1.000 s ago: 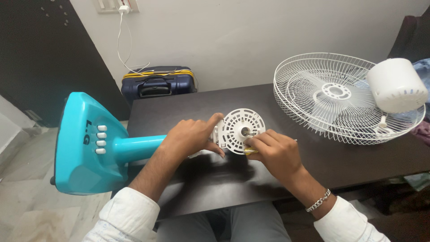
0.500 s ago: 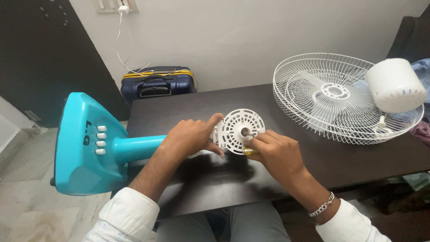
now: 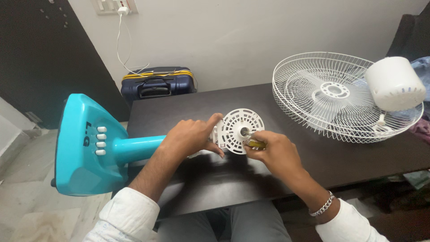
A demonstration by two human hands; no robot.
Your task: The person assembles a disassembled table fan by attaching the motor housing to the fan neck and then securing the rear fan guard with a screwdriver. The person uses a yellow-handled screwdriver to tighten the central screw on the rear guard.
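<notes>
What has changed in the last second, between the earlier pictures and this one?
Only the right hand turned a little at the wrist, so more of the yellow tool it grips shows. The left hand keeps steadying the white round motor cover. Fan base and wire guards stayed put.

The only marking in view was the dark raised lettering [image 3: 90, 132] moulded into the glossy turquoise plastic fan base [image 3: 83, 148], which lay on its side at the near left, just off the left edge of the dark table. The lettering sat on the base's flat upper face, turned sideways to the viewer, just to the left of a short column of four small white oval push-buttons [image 3: 101, 140]. It was the same turquoise as the base but shaded darker, with no sticker or printed panel behind it. No packages, signs or screens showed anywhere else.
</notes>
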